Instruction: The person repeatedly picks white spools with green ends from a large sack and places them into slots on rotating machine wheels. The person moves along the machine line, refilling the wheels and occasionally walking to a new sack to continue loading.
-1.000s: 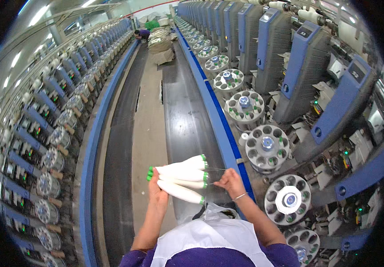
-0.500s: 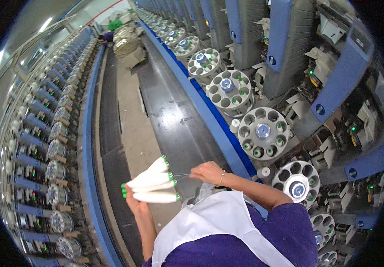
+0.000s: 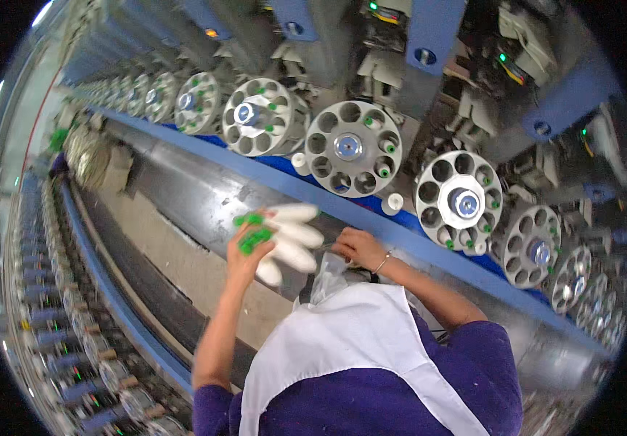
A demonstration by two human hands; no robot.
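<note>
My left hand [image 3: 246, 251] grips a fan of several white yarn bobbins [image 3: 295, 236] by their bright green tube ends [image 3: 255, 241]. Their wound bodies spread toward the right and are smeared by motion. My right hand [image 3: 359, 248] is just right of them, its fingers curled together; whatever they pinch is too small or hidden to make out. Below that hand, a clear plastic bag [image 3: 328, 275] hangs at the front of my white apron [image 3: 328, 320].
A row of round magazines [image 3: 348, 147] with pockets, some holding green-tipped tubes, runs along the winding machine behind a blue rail [image 3: 277, 174]. Small white caps [image 3: 393, 203] stand beside them. Sacks [image 3: 88, 156] lie far left on the dark metal surface [image 3: 182, 196]. Another machine row [image 3: 74, 327] lines the left.
My view has swung right toward the near magazines. The left hand has turned the bobbins so their bodies point right. The right hand has drawn closer to the bag; the threads it pulled no longer show.
</note>
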